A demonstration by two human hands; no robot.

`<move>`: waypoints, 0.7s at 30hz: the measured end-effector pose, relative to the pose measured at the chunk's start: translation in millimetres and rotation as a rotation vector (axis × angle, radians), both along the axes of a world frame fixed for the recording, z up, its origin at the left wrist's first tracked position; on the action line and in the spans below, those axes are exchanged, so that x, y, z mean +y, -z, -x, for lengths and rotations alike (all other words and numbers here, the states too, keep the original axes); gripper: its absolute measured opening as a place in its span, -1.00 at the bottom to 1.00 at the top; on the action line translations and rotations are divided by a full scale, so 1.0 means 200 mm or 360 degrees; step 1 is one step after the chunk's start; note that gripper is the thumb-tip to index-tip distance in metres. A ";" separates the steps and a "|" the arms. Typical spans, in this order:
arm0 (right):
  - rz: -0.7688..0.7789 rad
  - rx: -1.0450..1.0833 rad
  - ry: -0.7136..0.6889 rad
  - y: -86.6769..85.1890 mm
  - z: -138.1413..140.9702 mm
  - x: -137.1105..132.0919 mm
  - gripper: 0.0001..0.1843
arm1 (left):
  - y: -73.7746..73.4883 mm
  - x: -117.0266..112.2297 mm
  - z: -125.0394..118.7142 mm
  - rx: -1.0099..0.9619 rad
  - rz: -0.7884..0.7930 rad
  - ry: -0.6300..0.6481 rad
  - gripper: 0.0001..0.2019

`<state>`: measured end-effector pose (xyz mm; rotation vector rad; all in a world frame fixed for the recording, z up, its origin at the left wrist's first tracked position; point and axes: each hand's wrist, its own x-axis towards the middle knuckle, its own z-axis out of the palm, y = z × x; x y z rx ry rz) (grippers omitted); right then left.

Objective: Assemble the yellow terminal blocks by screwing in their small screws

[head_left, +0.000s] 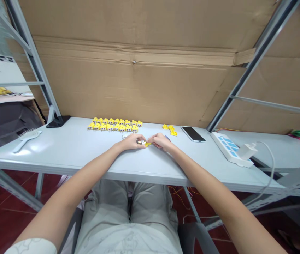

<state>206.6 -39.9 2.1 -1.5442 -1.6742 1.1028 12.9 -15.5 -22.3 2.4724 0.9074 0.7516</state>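
The left hand (pixel 131 141) and right hand (pixel 162 141) are together at mid-surface, fingers closed and meeting over two small items. A silver metal piece (pixel 140 142) sits at the left fingertips. A small yellow part (pixel 147 144) sits at the right fingers, directly beside it; the fingers partly hide the grip.

Both forearms cross the front edge of the surface (pixel 86 169), and the hands rest near that edge. Behind the hands, close to the rear edge, lie rows of yellow connectors (pixel 114 124). A small group of yellow pieces (pixel 170 129) lies just behind the right hand, with a smartphone (pixel 193 134) to its right.

Further right, a white power strip (pixel 229 149) lies at an angle, with a white charger (pixel 247 151) on it; its cable (pixel 271 176) drops over the front edge. To the left, well apart from the left hand, lies a white hairbrush (pixel 26 140). A cardboard sheet (pixel 128 81) stands along the rear edge, between steel shelving uprights (pixel 33 60).
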 end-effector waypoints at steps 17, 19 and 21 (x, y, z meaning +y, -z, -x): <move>0.0024 -0.0074 -0.0056 -0.03 -0.01 -0.02 -0.75 | -0.01 0.00 0.00 0.0056 -0.0131 0.0058 -0.72; 0.0036 -0.0081 -0.0044 -0.04 0.00 -0.02 -0.76 | -0.01 0.00 0.00 0.0061 -0.0140 0.0056 -0.72; 0.0036 -0.0087 -0.0036 -0.05 0.00 -0.03 -0.78 | 0.00 0.00 0.00 0.0075 -0.0153 0.0056 -0.71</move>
